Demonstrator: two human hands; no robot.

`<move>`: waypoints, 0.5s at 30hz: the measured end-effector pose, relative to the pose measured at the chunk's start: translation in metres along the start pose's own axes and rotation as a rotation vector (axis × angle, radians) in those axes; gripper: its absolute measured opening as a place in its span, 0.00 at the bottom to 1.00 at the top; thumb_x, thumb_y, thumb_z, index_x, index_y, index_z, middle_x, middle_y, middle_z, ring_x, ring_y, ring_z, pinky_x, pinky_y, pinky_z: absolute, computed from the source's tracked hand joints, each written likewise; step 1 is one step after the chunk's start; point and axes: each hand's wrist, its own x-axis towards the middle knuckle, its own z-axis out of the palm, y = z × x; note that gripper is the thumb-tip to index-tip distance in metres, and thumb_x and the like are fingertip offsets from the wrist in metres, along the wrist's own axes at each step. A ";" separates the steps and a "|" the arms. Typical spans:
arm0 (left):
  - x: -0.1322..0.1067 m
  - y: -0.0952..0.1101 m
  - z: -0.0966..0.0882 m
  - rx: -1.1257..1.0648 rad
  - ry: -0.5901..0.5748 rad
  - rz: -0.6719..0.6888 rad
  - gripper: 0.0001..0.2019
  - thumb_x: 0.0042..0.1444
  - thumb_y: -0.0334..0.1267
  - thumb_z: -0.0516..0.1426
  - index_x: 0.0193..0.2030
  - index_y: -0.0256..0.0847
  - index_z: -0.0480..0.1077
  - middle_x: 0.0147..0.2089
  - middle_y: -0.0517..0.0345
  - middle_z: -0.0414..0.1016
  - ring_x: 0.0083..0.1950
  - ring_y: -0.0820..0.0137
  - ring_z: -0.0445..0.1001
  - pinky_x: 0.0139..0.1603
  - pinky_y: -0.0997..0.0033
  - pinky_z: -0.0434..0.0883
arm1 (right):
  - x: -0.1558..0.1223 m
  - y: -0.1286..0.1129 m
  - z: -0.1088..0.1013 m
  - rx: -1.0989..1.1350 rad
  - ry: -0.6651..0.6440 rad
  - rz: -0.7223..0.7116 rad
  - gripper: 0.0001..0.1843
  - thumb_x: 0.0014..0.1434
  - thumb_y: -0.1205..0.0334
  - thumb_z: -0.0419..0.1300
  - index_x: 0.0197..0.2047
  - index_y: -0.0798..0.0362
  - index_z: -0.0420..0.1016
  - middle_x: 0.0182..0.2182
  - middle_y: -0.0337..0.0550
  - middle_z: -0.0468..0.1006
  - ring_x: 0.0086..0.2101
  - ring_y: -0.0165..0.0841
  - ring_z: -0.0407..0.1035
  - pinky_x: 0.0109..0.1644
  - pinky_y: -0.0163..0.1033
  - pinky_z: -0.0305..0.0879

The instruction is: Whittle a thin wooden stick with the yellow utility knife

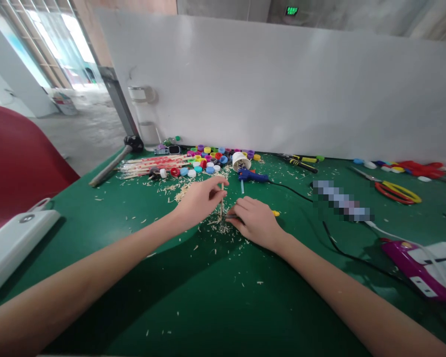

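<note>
My left hand (200,198) pinches a thin wooden stick (222,201) and holds it upright on the green table (208,297), its lower end in a pile of wood shavings (221,229). My right hand (255,220) is closed just right of the stick, gripping a small tool whose yellow end (276,213) sticks out to the right. The tool's tip meets the stick's base, and most of the tool is hidden by my fingers.
Behind the hands lie a blue glue gun (250,175), a white cup (241,160), several coloured bottle caps (208,157), a bundle of sticks (152,164) and a hammer (113,161). Scissors (396,191) and screwdrivers (301,162) lie right. A purple device (419,263) and black cable (342,248) sit near right.
</note>
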 end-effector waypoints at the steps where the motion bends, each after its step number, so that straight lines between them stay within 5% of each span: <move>1: 0.000 0.000 0.000 -0.003 0.003 -0.001 0.13 0.61 0.39 0.49 0.50 0.43 0.68 0.30 0.59 0.78 0.24 0.75 0.70 0.24 0.74 0.63 | 0.000 0.000 0.000 -0.004 -0.016 -0.004 0.12 0.65 0.55 0.53 0.36 0.53 0.71 0.32 0.43 0.74 0.35 0.34 0.64 0.34 0.38 0.54; 8: -0.004 0.007 0.004 0.002 -0.009 0.058 0.14 0.61 0.38 0.48 0.51 0.44 0.69 0.33 0.58 0.80 0.27 0.75 0.74 0.25 0.75 0.64 | 0.012 0.007 -0.004 0.131 -0.184 0.016 0.10 0.63 0.55 0.54 0.37 0.51 0.73 0.36 0.42 0.76 0.37 0.35 0.67 0.31 0.39 0.55; 15: -0.007 0.014 0.005 0.040 -0.052 0.062 0.15 0.62 0.38 0.48 0.51 0.45 0.69 0.34 0.59 0.80 0.25 0.76 0.71 0.25 0.75 0.63 | 0.015 0.011 -0.003 0.177 -0.213 0.036 0.09 0.60 0.56 0.55 0.36 0.51 0.71 0.35 0.42 0.76 0.34 0.33 0.68 0.29 0.38 0.55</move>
